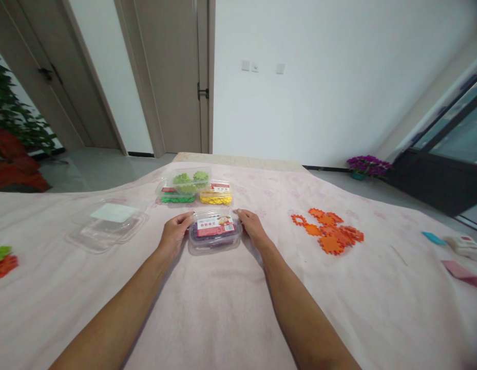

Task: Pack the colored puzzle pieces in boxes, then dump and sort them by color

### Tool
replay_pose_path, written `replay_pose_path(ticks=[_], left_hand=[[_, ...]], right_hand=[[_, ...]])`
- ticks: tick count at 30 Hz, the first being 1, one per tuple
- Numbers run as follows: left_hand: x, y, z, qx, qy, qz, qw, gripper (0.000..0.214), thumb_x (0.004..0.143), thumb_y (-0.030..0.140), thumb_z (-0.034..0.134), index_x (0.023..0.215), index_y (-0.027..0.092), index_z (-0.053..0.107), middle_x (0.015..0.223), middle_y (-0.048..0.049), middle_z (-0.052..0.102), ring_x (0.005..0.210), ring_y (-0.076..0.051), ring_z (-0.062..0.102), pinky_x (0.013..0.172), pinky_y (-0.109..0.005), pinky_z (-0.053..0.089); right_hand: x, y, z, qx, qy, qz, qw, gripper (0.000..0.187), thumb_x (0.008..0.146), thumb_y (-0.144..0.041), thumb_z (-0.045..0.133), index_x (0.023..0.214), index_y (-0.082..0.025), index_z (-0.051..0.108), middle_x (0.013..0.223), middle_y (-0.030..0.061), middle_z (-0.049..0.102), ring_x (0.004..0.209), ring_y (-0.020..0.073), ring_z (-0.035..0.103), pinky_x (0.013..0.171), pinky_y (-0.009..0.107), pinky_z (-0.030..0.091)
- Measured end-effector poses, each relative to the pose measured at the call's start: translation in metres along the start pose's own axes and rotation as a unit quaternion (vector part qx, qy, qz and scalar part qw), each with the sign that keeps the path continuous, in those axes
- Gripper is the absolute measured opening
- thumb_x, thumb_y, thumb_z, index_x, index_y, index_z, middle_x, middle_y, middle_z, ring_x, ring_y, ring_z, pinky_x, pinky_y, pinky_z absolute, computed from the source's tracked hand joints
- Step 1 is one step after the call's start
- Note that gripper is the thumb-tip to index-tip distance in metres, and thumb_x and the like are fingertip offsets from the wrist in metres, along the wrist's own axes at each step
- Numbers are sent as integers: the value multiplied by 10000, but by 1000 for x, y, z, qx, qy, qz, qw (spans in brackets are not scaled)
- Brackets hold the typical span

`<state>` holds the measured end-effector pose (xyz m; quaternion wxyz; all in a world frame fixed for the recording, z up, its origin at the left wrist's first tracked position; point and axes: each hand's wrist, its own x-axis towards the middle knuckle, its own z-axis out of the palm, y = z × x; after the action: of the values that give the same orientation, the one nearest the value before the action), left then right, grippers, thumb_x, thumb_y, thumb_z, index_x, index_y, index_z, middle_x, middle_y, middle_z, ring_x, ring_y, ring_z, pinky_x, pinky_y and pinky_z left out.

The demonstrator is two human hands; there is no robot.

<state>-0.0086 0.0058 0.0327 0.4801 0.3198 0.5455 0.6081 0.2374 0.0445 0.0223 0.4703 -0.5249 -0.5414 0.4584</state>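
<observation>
A clear plastic box (215, 244) with purple pieces inside and a red-and-white label on its lid lies on the cloth between my hands. My left hand (175, 232) grips its far left corner, thumb and fingers closed on the rim. At the far right corner, my right hand (252, 225) holds the rim in the same way. Just beyond stand a box with green pieces (178, 197) and a box with yellow pieces (215, 195), both labelled. A clear box with light green pieces (191, 181) rests on top of them.
An open clear box (107, 226) with a white label lies left. Orange gear-shaped pieces (332, 234) are heaped on the right. Green and red pieces (3, 262) sit at the left edge. A blue item (434, 238), a white pack (463, 245) and a pink item (463, 273) lie far right.
</observation>
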Motion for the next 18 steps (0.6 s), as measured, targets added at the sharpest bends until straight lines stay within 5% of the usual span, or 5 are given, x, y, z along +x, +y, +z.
replay_pose_path(ticks=[11, 18], left_hand=[[7, 0, 4, 9, 3, 8, 1000, 599, 502, 498, 876, 930, 97, 755, 848, -81, 753, 675, -152, 628, 600, -262, 476], [-24, 1, -24, 92, -62, -61, 992, 669, 525, 612, 895, 938, 139, 663, 709, -19, 656, 576, -130, 581, 535, -268, 490]], right_hand=[[24, 11, 10, -49, 41, -8, 998, 287, 765, -453, 603, 689, -179, 644, 628, 3, 574, 602, 140, 474, 543, 249, 322], [29, 15, 13, -83, 48, -39, 995, 312, 787, -451, 556, 630, -189, 617, 614, -4, 540, 643, 149, 461, 573, 256, 307]])
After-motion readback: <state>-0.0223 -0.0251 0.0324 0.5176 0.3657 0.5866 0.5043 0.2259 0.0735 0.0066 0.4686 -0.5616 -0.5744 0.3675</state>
